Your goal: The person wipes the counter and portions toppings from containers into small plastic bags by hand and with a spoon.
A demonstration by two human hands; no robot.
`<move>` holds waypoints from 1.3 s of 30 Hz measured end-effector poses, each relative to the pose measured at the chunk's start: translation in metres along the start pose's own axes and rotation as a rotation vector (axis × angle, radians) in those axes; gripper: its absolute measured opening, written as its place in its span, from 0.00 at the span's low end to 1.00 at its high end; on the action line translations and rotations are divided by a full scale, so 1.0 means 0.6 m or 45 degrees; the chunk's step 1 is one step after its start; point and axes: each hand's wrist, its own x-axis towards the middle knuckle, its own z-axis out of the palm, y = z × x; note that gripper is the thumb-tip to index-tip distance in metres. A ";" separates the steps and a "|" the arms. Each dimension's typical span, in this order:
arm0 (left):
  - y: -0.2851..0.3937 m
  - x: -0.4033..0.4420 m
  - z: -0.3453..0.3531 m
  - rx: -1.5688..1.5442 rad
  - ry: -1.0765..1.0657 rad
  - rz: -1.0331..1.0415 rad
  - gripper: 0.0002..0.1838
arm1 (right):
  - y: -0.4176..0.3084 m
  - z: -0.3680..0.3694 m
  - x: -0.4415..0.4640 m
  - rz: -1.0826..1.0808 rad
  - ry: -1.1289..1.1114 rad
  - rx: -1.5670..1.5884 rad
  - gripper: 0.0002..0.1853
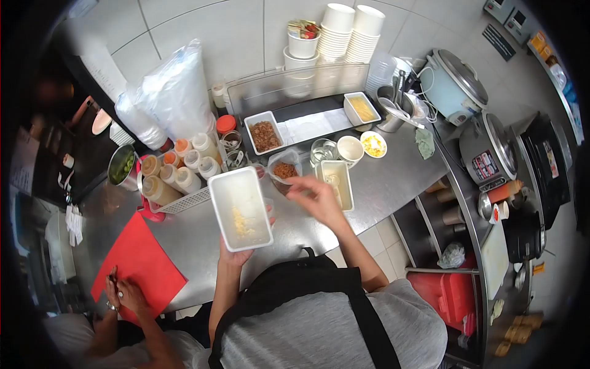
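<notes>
My left hand (238, 253) holds a white rectangular tub (241, 209) from below, tilted so that its inside shows, with a few pale yellow shreds at the bottom. My right hand (316, 200) is beside it, fingers bent, over the edge of a clear bowl (284, 165) of brown crumbly food; whether anything is between the fingertips is too small to tell. Just right of that hand stands a cream tub (337, 178) with pale contents. Behind are a tub of brown food (264, 133), a tub of yellow shreds (362, 109) and a bowl of yellow and white pieces (373, 144).
Squeeze bottles (187, 178) fill a basket at the left. Another person's hands (126, 292) rest on a red sheet (144, 261). Paper cups (337, 34) are stacked at the back; cookers (455, 86) stand right. Open shelves (430, 221) lie below the counter.
</notes>
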 end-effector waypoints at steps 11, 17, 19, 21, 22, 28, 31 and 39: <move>0.041 -0.035 -0.032 -0.186 0.137 0.332 0.37 | 0.118 -0.071 -0.012 0.227 0.351 -1.555 0.04; 0.043 -0.044 -0.043 -0.066 0.122 0.395 0.38 | 0.137 -0.070 -0.003 0.266 0.410 -1.511 0.04; 0.043 -0.043 -0.041 -0.050 0.132 0.400 0.39 | 0.135 -0.072 -0.004 0.234 0.487 -1.497 0.04; 0.042 -0.043 -0.038 0.016 0.121 0.399 0.39 | 0.126 -0.079 -0.009 0.174 0.583 -1.477 0.03; 0.041 -0.043 -0.037 0.045 0.111 0.400 0.39 | 0.109 -0.083 -0.013 0.168 0.608 -1.413 0.03; 0.045 -0.050 -0.051 0.187 0.105 0.436 0.39 | 0.043 -0.134 -0.037 0.314 0.634 -0.712 0.05; 0.044 -0.049 -0.046 0.186 0.080 0.416 0.39 | 0.049 -0.153 -0.046 0.294 0.578 -0.636 0.06; 0.039 -0.046 -0.051 0.277 -0.041 0.385 0.53 | 0.053 -0.161 -0.055 0.312 0.439 -0.683 0.07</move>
